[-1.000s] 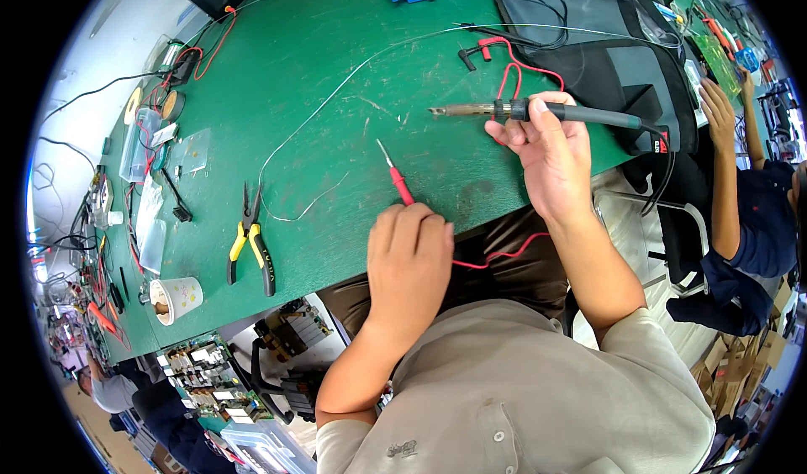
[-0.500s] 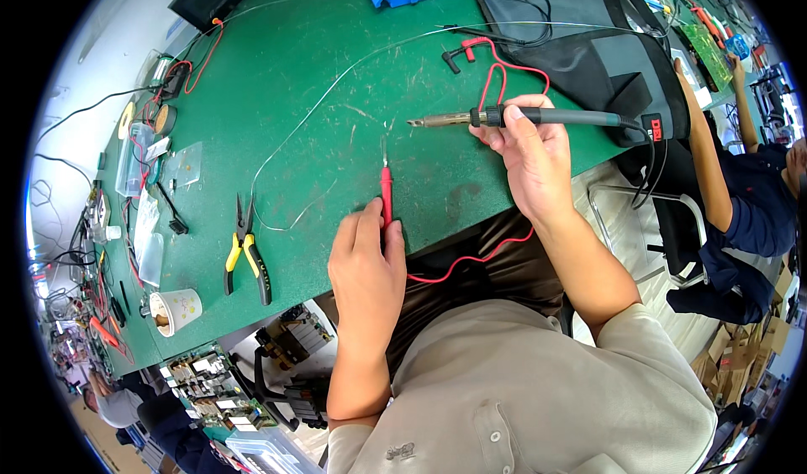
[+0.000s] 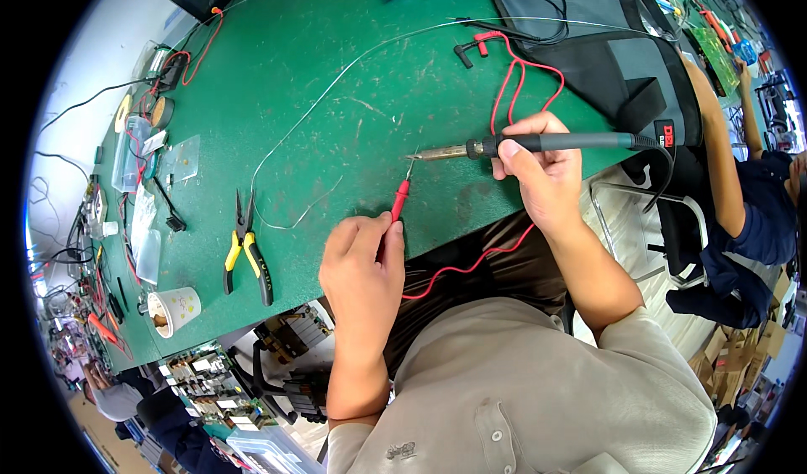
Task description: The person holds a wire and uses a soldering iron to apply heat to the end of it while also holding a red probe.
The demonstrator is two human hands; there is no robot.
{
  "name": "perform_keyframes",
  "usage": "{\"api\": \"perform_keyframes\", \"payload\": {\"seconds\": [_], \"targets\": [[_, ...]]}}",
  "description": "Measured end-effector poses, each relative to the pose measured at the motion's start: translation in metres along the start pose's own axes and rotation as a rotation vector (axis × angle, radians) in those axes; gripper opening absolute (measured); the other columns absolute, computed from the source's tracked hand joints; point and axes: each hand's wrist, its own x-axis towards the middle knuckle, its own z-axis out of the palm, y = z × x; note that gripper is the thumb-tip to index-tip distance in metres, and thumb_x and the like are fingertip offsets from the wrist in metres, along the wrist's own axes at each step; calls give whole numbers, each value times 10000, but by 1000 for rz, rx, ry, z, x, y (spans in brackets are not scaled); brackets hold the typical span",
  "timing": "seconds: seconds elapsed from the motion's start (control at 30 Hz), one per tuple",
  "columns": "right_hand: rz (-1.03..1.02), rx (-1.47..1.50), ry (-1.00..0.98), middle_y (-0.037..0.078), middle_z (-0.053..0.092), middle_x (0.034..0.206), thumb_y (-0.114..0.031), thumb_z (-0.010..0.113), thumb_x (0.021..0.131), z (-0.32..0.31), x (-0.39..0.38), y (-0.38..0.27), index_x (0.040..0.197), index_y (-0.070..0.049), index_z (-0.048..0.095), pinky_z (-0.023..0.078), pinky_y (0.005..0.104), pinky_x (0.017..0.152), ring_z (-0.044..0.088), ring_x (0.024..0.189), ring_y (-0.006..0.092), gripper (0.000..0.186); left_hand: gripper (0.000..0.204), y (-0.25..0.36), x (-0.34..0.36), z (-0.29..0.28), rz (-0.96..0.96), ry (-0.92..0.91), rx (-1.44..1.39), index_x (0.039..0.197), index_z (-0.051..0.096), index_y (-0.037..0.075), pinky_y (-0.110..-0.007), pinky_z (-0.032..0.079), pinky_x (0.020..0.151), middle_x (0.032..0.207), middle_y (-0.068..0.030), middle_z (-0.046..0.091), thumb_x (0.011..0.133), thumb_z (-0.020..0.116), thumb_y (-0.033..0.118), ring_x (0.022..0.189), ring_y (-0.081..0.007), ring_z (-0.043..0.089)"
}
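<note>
Currently, left hand (image 3: 365,262), closed in a pinch, has the slim red metal-tipped test probe (image 3: 401,201) near the front edge of the green worktop (image 3: 307,62). Right hand (image 3: 544,171), curled closed, grips the grey-and-black soldering iron (image 3: 580,141). Iron end right at probe end; contact unclear.

A soldering iron (image 3: 580,141) with a grey-and-black handle and darkened metal barrel is held nearly level right of centre, its tip pointing left, while a slim red test probe (image 3: 400,201) slants upward near mid-frame, its bare metal point just beside the iron's tip, contact unclear
</note>
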Motion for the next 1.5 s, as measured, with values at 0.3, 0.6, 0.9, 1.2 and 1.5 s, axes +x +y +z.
{"api": "perform_keyframes", "payload": {"seconds": [0.3,0.6,0.9,1.2,1.5], "targets": [[-9,-147,4,74,615,736,28,630,865,-8,-4,3,971,11,560,469,248,563,522,564,83,129,94,2,-2,13,16,54,-2,813,662,33,-341,434,488,702,-78,611,756,735,49,544,-226,553],[-35,-148,-36,9,592,737,30,670,847,-8,-6,3,955,8,585,372,181,508,477,570,13,139,113,4,3,12,-28,6,-47,771,632,54,-370,448,473,673,-80,613,756,744,55,537,-271,587],[31,-115,42,-27,569,712,37,683,844,-2,-5,0,948,10,598,319,158,482,459,576,-12,137,111,-3,0,19,37,42,-8,791,633,46,-372,453,474,700,-87,606,767,740,64,546,-278,584],[20,-171,93,-16,582,690,11,707,839,-6,-4,2,900,10,622,311,159,476,460,568,-6,105,126,-4,-2,16,81,77,69,883,663,20,-351,470,508,736,-94,609,784,736,49,581,-250,592],[44,-178,18,45,580,678,-46,632,902,-9,-1,-2,973,20,579,424,222,521,523,556,75,111,166,-5,-2,13,115,64,52,947,657,8,-374,483,549,818,-108,602,808,730,62,638,-281,595]]}}
